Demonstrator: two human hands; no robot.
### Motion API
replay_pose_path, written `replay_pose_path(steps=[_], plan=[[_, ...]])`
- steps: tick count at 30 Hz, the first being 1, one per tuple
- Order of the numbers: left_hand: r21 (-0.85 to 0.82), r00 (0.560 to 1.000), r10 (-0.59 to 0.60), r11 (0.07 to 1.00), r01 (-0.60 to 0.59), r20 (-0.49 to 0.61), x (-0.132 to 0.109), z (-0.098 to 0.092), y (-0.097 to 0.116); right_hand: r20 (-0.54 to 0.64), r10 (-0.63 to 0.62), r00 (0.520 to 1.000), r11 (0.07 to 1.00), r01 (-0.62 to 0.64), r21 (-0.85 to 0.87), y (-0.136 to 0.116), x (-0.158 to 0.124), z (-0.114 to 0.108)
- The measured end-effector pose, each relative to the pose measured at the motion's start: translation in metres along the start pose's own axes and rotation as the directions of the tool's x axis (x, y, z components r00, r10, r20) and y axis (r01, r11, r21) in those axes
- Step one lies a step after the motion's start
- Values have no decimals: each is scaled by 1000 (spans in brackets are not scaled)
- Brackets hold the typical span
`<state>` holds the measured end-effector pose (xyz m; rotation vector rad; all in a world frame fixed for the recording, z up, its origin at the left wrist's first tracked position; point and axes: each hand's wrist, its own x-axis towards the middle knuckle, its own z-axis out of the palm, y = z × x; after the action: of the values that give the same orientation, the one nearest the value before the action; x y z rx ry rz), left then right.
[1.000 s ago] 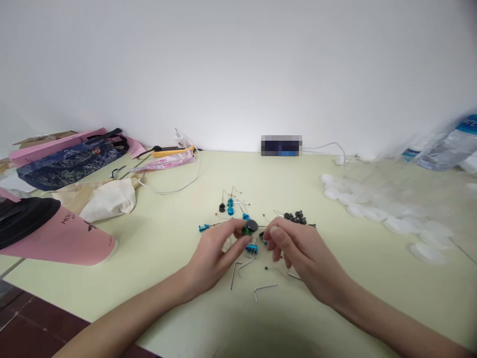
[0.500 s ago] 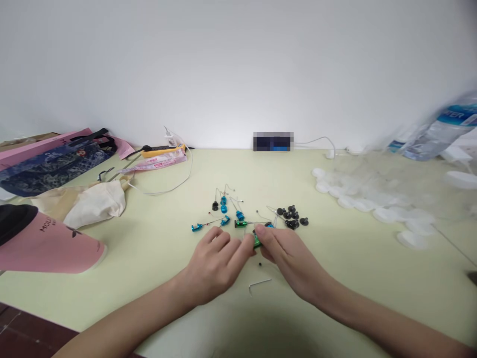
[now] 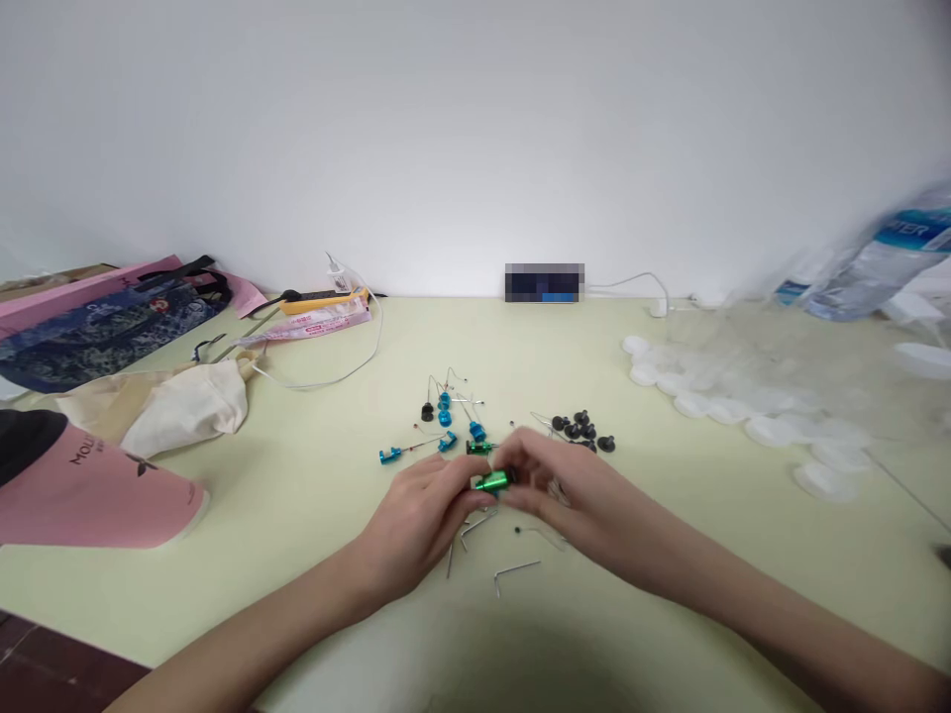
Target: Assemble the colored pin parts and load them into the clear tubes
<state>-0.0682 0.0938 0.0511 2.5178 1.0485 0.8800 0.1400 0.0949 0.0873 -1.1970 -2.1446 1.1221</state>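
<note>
Between my hands is a small shiny green metal cylinder [image 3: 494,481] with a dark end. My left hand [image 3: 420,515] pinches its left side between thumb and fingers. The fingers of my right hand [image 3: 576,485] close on the dark right end. Just beyond lies another green metal part [image 3: 479,449], beside a blue metal part [image 3: 476,431] with thin wire. More blue parts [image 3: 390,456] are to the left. Nearer me rest an L-shaped hex key [image 3: 518,568] and a second bent metal rod [image 3: 477,525], partly under my hands.
Several black knob-like pieces [image 3: 587,432] sit right of centre. White round-lidded clear containers [image 3: 769,430] spread across the right, near a water bottle [image 3: 862,262]. At left are a pink cup [image 3: 141,485], a cream cloth bag [image 3: 189,406] and a cable [image 3: 327,384].
The green cylinder has turned sideways and shifted slightly left, and more of it shows. Both hands have changed their hold. Bent metal rods beneath them have come into sight.
</note>
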Motion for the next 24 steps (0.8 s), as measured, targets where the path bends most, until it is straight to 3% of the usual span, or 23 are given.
replay_pose_path(steps=[4, 7, 9, 12, 15, 19, 22, 24], plan=[[29, 1000, -10, 1000, 10, -9, 1, 0, -1, -98, 6, 995, 999, -10, -38, -1, 2, -3], [52, 999, 33, 998, -32, -3, 1, 1, -1, -31, 79, 996, 992, -82, -95, 2, 4, -2], [67, 999, 46, 997, -45, -14, 0, 1, -2, 12, 50, 999, 996, -49, -80, 2, 4, -2], [89, 999, 37, 995, -33, -37, 1, 0, -3, -56, 5, 998, 1000, -6, -25, 3, 4, -4], [104, 999, 40, 994, -37, -28, 0, 0, -3, -89, 78, 993, 996, -81, -30, 5, 5, -5], [99, 999, 46, 994, -45, -15, 0, 0, -3, 36, 97, 995, 995, -96, -19, 7, 5, -6], [64, 1000, 5, 998, -4, -10, -1, 0, -3, -11, 45, 999, 998, -45, 42, 6, 4, -8], [43, 1000, -17, 999, 17, 7, -1, 0, -3, -51, 82, 995, 996, -80, 50, 6, 5, -9]])
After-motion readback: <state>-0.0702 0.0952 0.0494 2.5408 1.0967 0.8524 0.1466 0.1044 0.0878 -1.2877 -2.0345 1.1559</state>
